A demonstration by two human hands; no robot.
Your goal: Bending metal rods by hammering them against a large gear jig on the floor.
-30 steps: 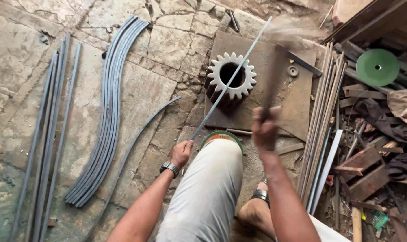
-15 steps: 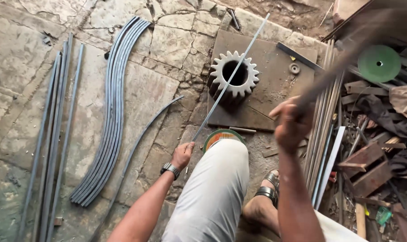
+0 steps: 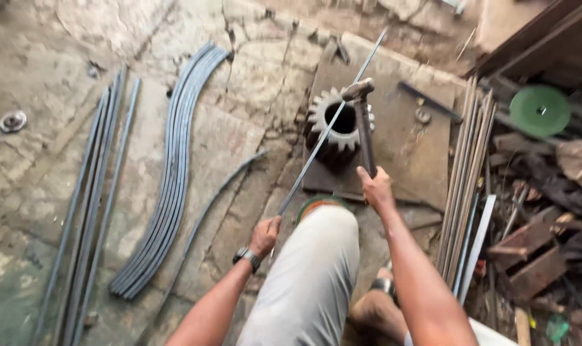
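Note:
My left hand (image 3: 265, 234), with a watch on its wrist, grips the near end of a long thin metal rod (image 3: 329, 125). The rod slants up to the right and lies across the top of a large toothed gear (image 3: 332, 131). The gear stands on a flat steel plate (image 3: 419, 154). My right hand (image 3: 375, 187) holds the handle of a hammer (image 3: 363, 122). The hammer's head rests on the rod, right over the gear's hole. My bent knee in light trousers fills the lower middle of the view.
A bundle of curved metal strips (image 3: 175, 160) lies on the stone floor at left, with straight bars (image 3: 89, 205) beside it and one bent rod (image 3: 211, 205) nearer me. More straight rods (image 3: 467, 186) lie right of the plate. Scrap wood and a green disc (image 3: 540, 110) crowd the right.
My right hand swung the hammer from raised at the right down onto the rod over the gear. My left hand kept its hold on the rod.

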